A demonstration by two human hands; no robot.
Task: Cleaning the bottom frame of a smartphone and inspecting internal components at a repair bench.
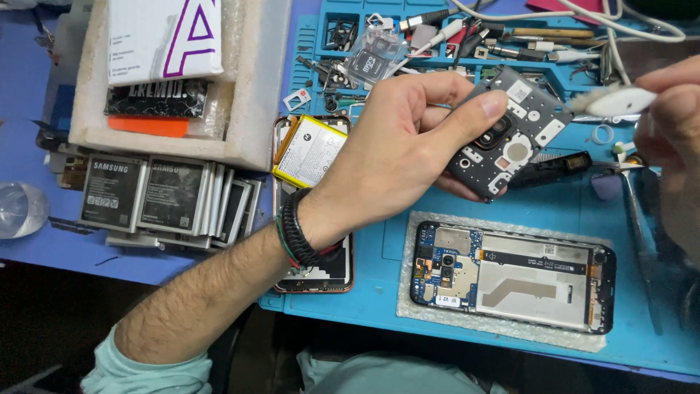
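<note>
Left hand (397,142), centre frame, grips a dark inner phone cover (510,131), long axis tilted toward upper right. Right hand (674,124), at the right edge, pinches a white brush (620,101) just beside the cover's upper corner.

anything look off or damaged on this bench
Nothing looks broken. The opened phone lies flat on its foam sheet. The yellow battery lies askew across another opened phone. The left hand holds the dark inner cover.

The opened phone (510,276) lies on the mat (379,292), batteries (157,195) apparently stacked left.
</note>
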